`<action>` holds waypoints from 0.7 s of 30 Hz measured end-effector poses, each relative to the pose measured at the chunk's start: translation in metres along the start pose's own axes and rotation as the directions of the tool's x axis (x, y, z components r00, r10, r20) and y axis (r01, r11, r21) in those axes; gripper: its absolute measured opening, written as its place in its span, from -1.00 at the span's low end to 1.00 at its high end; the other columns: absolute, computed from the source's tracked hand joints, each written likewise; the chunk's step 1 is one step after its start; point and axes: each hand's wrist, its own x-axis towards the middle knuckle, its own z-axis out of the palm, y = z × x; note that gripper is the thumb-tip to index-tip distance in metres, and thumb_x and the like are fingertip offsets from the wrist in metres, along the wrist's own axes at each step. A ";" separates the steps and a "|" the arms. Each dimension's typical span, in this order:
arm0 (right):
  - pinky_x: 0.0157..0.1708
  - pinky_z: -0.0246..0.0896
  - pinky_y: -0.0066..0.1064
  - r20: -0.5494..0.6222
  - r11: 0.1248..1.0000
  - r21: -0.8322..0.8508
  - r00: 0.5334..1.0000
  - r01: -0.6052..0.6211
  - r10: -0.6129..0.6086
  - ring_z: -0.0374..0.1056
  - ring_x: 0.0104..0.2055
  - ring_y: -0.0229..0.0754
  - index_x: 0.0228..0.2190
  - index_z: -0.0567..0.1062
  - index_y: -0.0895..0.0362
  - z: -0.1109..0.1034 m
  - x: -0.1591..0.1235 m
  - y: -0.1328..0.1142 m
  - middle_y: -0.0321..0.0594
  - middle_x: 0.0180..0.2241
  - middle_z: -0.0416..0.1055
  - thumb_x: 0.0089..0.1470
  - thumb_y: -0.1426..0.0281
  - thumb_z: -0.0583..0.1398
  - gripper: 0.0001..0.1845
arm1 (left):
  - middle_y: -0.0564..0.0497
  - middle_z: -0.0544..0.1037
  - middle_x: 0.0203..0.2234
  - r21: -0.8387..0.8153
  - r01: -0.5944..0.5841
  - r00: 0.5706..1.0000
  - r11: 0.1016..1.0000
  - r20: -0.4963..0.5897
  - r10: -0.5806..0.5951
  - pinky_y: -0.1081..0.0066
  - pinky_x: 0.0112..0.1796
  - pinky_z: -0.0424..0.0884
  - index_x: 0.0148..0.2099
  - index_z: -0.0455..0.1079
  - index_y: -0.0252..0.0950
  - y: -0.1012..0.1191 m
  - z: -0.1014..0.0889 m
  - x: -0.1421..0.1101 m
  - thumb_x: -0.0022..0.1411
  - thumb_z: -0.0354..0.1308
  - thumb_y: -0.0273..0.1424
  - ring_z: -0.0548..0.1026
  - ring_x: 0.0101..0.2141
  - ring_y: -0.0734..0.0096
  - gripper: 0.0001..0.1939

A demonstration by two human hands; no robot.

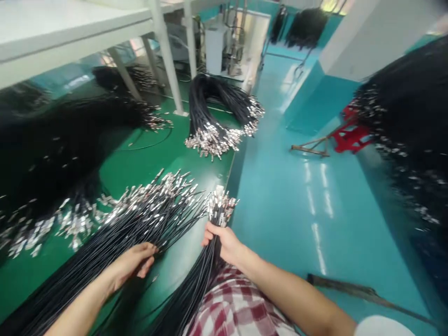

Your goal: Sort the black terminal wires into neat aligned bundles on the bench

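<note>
My right hand is wrapped round a bundle of black cables, just below their silvery metal ends. The bundle's tips point up and away from me, and its lower part runs down beside my checked clothing. To the left, my left hand is closed in a pinch at the right edge of a wide pile of black cables. A thin cable from that pile meets its fingertips. The pile's metal ends fan out toward the right-hand bundle.
A bent bundle of cables lies farther up the green surface. More dark cables lie at left under a white table. At right, a large hanging cable mass stands by a red stool on the blue floor.
</note>
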 end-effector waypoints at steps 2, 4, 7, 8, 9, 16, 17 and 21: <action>-0.35 0.19 -0.36 0.003 1.000 -0.002 1.000 0.010 -0.010 0.21 -0.57 -0.32 -0.55 0.33 0.15 -0.001 -0.001 -0.002 -0.45 -0.65 0.18 -0.33 0.13 0.48 -0.48 | 0.19 0.31 -0.72 -0.015 -0.050 0.999 0.999 -0.006 0.050 0.53 -0.61 0.08 -0.36 0.32 -0.30 0.038 0.004 0.009 -0.35 0.40 0.01 0.14 -0.70 0.61 -0.39; -0.35 0.19 -0.35 0.016 1.000 -0.008 1.000 0.011 -0.011 0.23 -0.56 -0.31 -0.54 0.33 0.16 -0.003 -0.001 -0.004 -0.45 -0.64 0.18 -0.32 0.12 0.48 -0.47 | 0.23 0.19 -0.75 -0.009 -0.047 0.997 0.999 0.053 0.047 0.54 -0.63 -0.05 -0.26 0.42 -0.32 0.066 0.001 0.006 -0.33 0.42 -0.01 0.02 -0.70 0.65 -0.37; -0.35 0.19 -0.36 0.022 1.000 -0.008 0.999 0.023 -0.023 0.23 -0.56 -0.31 -0.54 0.34 0.15 -0.010 0.000 -0.003 -0.45 -0.64 0.18 -0.30 0.11 0.47 -0.48 | 0.23 0.07 -0.78 -0.025 -0.093 0.988 0.995 0.122 0.096 0.55 -0.62 -0.12 -0.16 0.50 -0.24 0.077 -0.020 -0.023 -0.14 0.36 -0.03 -0.06 -0.69 0.66 -0.47; -0.34 0.19 -0.36 0.013 1.000 -0.003 1.000 0.025 -0.025 0.22 -0.56 -0.31 -0.54 0.34 0.15 -0.012 0.000 -0.001 -0.45 -0.64 0.18 -0.30 0.11 0.47 -0.49 | 0.22 0.09 -0.77 -0.056 -0.142 0.982 0.988 0.120 0.148 0.55 -0.61 -0.10 -0.16 0.50 -0.20 0.073 -0.025 -0.036 -0.08 0.32 -0.04 -0.04 -0.69 0.66 -0.53; -0.34 0.19 -0.36 0.000 1.000 0.001 1.000 0.023 -0.023 0.22 -0.56 -0.32 -0.54 0.34 0.15 -0.015 -0.001 0.001 -0.46 -0.64 0.17 -0.30 0.12 0.47 -0.49 | 0.21 0.11 -0.77 -0.092 -0.188 0.975 0.978 0.101 0.197 0.54 -0.60 -0.08 -0.17 0.50 -0.18 0.067 -0.028 -0.048 -0.04 0.30 -0.04 -0.01 -0.69 0.65 -0.57; -0.38 0.18 -0.42 -0.055 0.998 0.051 0.997 -0.049 0.052 0.16 -0.56 -0.34 -0.54 0.36 0.14 -0.014 -0.006 0.010 -0.47 -0.66 0.16 -0.26 0.26 0.48 -0.58 | 0.24 0.16 -0.75 -0.249 -0.194 0.980 0.949 -0.003 0.200 0.53 -0.64 -0.25 -0.18 0.44 -0.37 0.023 0.049 -0.055 -0.07 0.33 -0.04 -0.06 -0.75 0.72 -0.46; -0.39 0.18 -0.43 -0.055 0.998 0.049 0.997 -0.051 0.053 0.16 -0.56 -0.34 -0.53 0.38 0.14 -0.011 -0.006 0.010 -0.46 -0.65 0.17 -0.24 0.27 0.47 -0.60 | 0.24 0.18 -0.74 -0.272 -0.216 0.972 0.938 0.032 0.233 0.52 -0.64 -0.24 -0.16 0.44 -0.38 0.020 0.057 -0.052 -0.02 0.30 -0.04 -0.05 -0.75 0.72 -0.47; -0.40 0.19 -0.44 -0.062 0.999 0.017 0.997 -0.039 0.040 0.19 -0.53 -0.34 -0.46 0.45 0.16 0.001 -0.009 0.009 -0.43 -0.61 0.23 -0.19 0.26 0.45 -0.65 | 0.21 0.23 -0.74 -0.283 -0.309 0.932 0.908 0.100 0.349 0.51 -0.63 -0.16 -0.07 0.44 -0.44 0.016 0.074 -0.061 0.13 0.22 -0.08 0.04 -0.74 0.69 -0.48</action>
